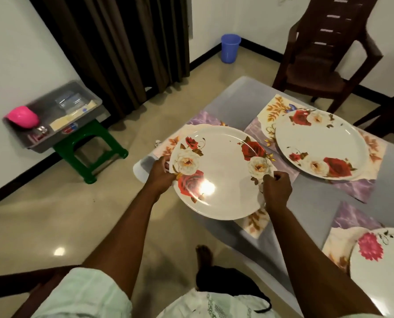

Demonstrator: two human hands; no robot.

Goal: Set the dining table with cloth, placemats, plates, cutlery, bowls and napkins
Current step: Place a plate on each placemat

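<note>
1. Far left, a grey tray sits on a green stool against the wall, holding a pink bowl and some flat packets that are too blurred to name.
2. The left hand grips the left rim of a rose-patterned plate; its fingers curl under the edge, with the rim passing between thumb and fingers.
3. That plate lies over a floral placemat at the table's near-left corner, and part of it overhangs the table edge. Whether it rests flat or is slightly lifted cannot be told.
4. The right hand pinches the plate's right rim, fingers bent tight on the edge beside a white rose.
5. A grey cloth covers the table.
6. Further right, a second rose plate rests on its own placemat, apart from both hands.
7. At the lower right, a third plate with a pink flower sits on another placemat, partly cut off by the picture's edge.
8. Behind the table stands a brown chair; a blue bucket is in the corner.
</note>
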